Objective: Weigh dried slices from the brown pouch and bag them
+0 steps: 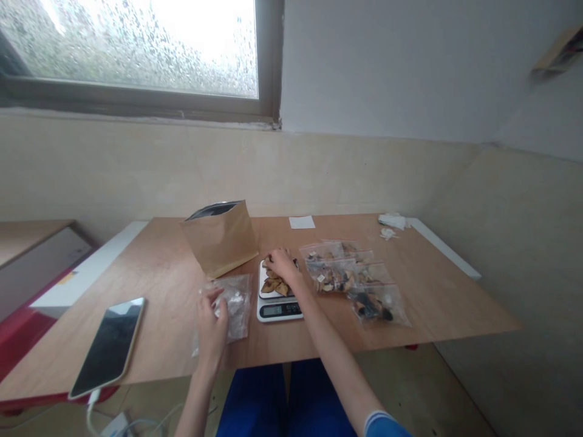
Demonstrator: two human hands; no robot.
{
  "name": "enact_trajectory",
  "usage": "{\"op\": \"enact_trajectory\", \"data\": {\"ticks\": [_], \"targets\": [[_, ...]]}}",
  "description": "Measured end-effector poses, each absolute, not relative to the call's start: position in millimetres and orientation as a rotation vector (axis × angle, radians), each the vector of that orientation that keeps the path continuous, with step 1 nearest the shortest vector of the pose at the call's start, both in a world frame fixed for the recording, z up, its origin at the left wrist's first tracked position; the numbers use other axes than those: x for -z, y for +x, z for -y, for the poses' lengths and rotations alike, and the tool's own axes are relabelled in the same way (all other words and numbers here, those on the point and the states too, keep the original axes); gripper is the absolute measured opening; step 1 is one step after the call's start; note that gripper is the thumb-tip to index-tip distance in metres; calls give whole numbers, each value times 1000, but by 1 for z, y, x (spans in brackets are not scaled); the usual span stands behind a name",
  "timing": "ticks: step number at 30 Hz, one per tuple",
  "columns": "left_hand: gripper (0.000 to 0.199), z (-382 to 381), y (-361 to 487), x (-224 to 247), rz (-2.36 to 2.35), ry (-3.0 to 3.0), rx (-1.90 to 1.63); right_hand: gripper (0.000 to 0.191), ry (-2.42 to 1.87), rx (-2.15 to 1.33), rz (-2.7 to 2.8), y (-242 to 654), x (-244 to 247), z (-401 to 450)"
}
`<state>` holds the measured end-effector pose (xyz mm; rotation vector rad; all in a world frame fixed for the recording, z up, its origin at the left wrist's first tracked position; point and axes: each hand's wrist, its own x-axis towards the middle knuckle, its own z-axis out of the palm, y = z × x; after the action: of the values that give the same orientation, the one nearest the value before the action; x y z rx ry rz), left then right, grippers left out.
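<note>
My right hand [281, 263] reaches over a white digital kitchen scale [263, 309], its fingers bent down into a pile of dried brown leaf-like pieces [274, 285] on the weighing plate. The fingertips are partly hidden, but they look closed on some of the pieces. Left of the scale, my left hand [213, 315] hovers over or rests on clear plastic bags [239, 303]; its thumb and curved fingers are apart, with nothing visible between them. I cannot tell whether it touches the bags. The scale's display is too small to read.
Behind the left hand stands an open brown paper pouch [223, 240]. Several filled zip bags [337, 276] lie right of the scale. A phone [109, 346] with a charging cable sits at the left front edge. White paper [302, 222] and a white bundle [392, 221] are at the back.
</note>
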<state>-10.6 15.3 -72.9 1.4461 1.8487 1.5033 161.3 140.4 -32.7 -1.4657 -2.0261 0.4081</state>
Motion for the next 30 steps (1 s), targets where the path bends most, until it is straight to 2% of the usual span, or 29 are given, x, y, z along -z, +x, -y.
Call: {"op": "enact_trajectory", "data": {"ticks": [5, 9, 16, 22, 30], "targets": [[26, -11, -6, 91, -1828, 1587, -1294, 19, -1409, -410, 1964, 165, 22, -139], [33, -10, 3, 98, -1961, 1755, -1166, 16, -1327, -373, 1675, 185, 14, -121], [33, -2, 9, 102, -2032, 1912, -987, 20, -1386, -574, 1347, 242, 48, -47], [31, -4, -2, 100, -1961, 1871, -1056, 18, -1541, -799, 1307, 262, 77, -17], [29, -7, -17, 86, -1984, 1610, -1128, 18, -1641, -583, 1400, 256, 76, -16]]}}
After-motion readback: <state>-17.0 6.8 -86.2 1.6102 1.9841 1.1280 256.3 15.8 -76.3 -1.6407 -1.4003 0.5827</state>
